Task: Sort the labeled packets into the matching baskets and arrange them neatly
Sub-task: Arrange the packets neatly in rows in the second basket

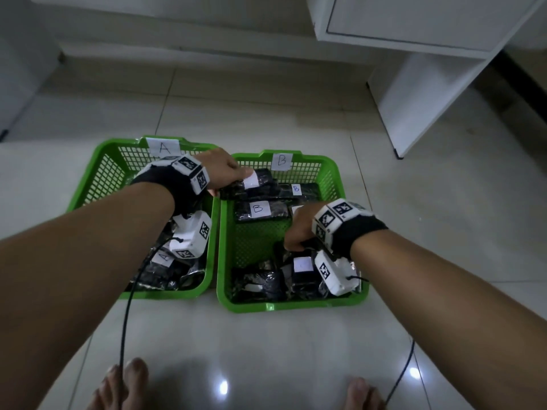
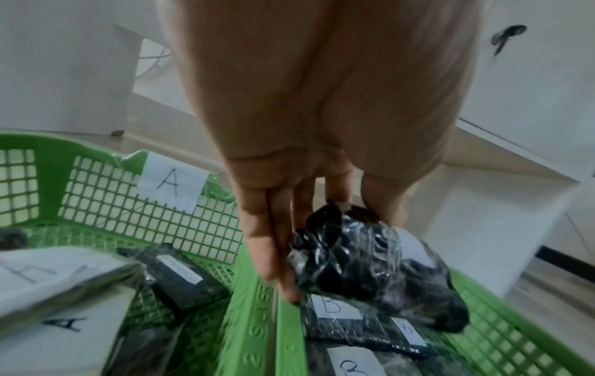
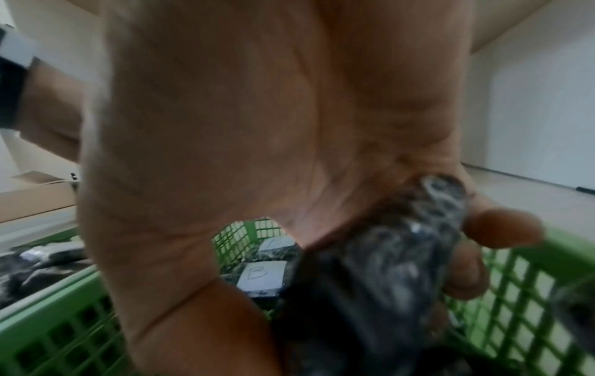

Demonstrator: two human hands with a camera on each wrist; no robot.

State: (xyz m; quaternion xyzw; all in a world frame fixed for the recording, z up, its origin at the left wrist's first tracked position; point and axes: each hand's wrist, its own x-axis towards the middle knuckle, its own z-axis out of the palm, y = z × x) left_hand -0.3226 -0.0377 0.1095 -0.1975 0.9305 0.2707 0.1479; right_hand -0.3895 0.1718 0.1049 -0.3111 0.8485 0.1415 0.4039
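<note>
Two green baskets stand side by side on the floor: basket A on the left, basket B on the right. My left hand reaches across to the back of basket B and pinches a black packet by its end; the letter on its white label is unreadable. Under it lie B-labelled packets. My right hand is low in basket B and grips another dark packet, whose label is hidden. More black packets fill the front of basket B. A-labelled packets lie in basket A.
A white cabinet stands at the back right, and a white wall runs along the back. My bare feet are on the glossy tile floor in front of the baskets. Black cables hang from both wrists.
</note>
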